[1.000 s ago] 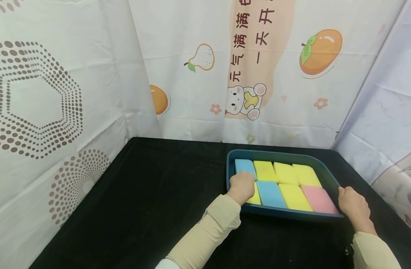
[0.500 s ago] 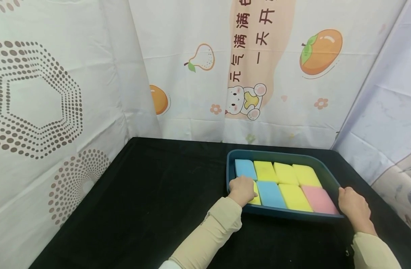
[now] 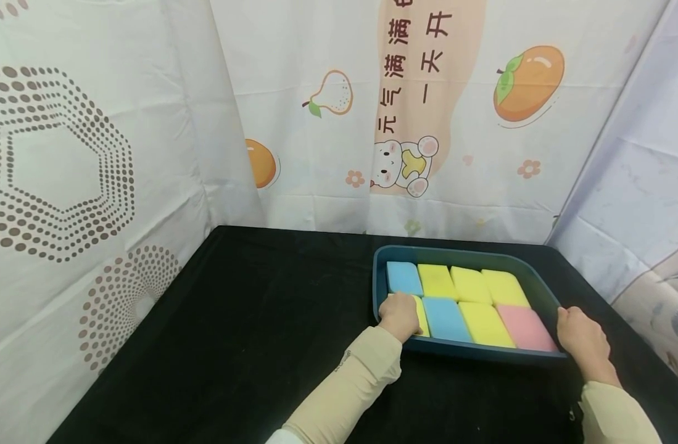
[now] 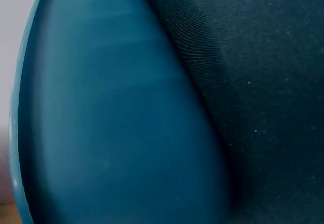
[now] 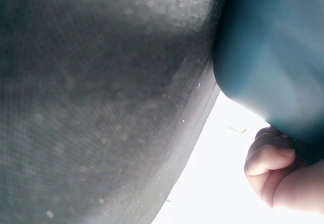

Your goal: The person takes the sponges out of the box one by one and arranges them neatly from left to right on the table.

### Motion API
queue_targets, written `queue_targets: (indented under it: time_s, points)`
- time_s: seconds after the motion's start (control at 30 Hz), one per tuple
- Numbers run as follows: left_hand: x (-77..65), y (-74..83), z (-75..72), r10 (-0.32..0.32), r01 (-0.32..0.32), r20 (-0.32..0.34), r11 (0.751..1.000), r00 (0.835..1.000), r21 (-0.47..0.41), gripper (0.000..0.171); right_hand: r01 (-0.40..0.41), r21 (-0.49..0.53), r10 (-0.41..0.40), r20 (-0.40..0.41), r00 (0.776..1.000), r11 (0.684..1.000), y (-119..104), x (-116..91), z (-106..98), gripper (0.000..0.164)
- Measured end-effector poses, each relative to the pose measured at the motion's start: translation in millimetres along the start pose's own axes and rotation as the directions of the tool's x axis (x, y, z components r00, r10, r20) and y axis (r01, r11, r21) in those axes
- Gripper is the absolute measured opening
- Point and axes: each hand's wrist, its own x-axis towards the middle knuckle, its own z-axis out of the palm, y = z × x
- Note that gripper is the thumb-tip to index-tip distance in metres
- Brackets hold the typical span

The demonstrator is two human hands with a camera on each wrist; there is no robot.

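The person's left hand, fingers bent, lies over a yellow foam-like block in the front-left corner of a dark teal, rounded rectangular tray on black cloth; whether it pinches the block is hidden. The right hand grips the tray's right rim. Two rows of four hold also two blue blocks, a pink block and four more yellow ones. The left hand sits slightly nearer the front than a second ago.
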Motion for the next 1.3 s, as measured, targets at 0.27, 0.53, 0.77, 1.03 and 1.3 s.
queue_targets:
  time_s: [0.27, 0.53, 0.77, 1.03, 1.3]
  points:
    - [1.2, -0.8, 2.6, -0.033, 0.033, 0.021, 0.999, 0.999, -0.033, 0.043, -0.003, 0.004, 0.003, -0.004, 1.0, 1.0, -2, 0, 0, 0.051]
    - [3.1, -0.2, 3.0, -0.028, 0.028, 0.007, 0.997, 1.0, -0.065, 0.04, -0.002, -0.003, 0.002, -0.003, 1.0, 1.0, -6, -1, -3, 0.05]
    - [6.7, -3.2, 4.7, -0.024, 0.026, 0.019, 0.994, 1.0, -0.105, 0.041, -0.01, -0.008, 0.01, -0.005, 1.0, 1.0, -5, -1, -3, 0.049]
    - [9.4, -4.4, 9.6, -0.027, 0.03, 0.028, 0.994, 0.999, -0.108, 0.046, -0.012, -0.006, 0.012, 0.011, 1.0, 1.0, -5, -2, -1, 0.051]
    - [8.8, -5.2, 10.7, -0.022, 0.028, 0.039, 0.99, 0.999, -0.137, 0.046, -0.018, -0.012, 0.018, 0.01, 1.0, 1.0, -5, -4, 0, 0.05]
